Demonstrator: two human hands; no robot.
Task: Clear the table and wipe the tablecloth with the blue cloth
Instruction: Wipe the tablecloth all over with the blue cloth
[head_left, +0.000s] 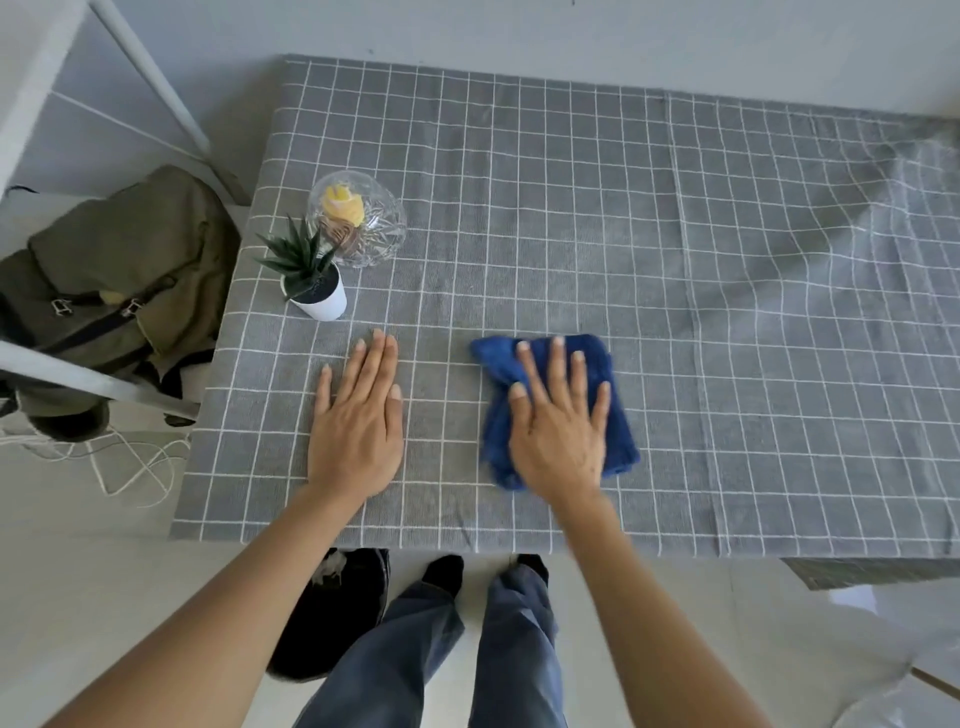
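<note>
A grey tablecloth (571, 218) with a white grid covers the table. The blue cloth (608, 364) lies folded on it near the front edge. My right hand (561, 431) presses flat on the blue cloth, fingers spread. My left hand (358, 421) lies flat on the bare tablecloth to the left, fingers together, holding nothing. A small green plant in a white pot (317, 280) stands at the table's left edge. Just behind it sits a cut-glass bowl (363, 228) with something yellow inside.
An olive backpack (119, 280) leans on the floor left of the table, beside white metal bars (78, 374) and loose white cables (130, 467). A black bag (332, 613) lies under the front edge by my feet. The tablecloth is rumpled at the far right (883, 208).
</note>
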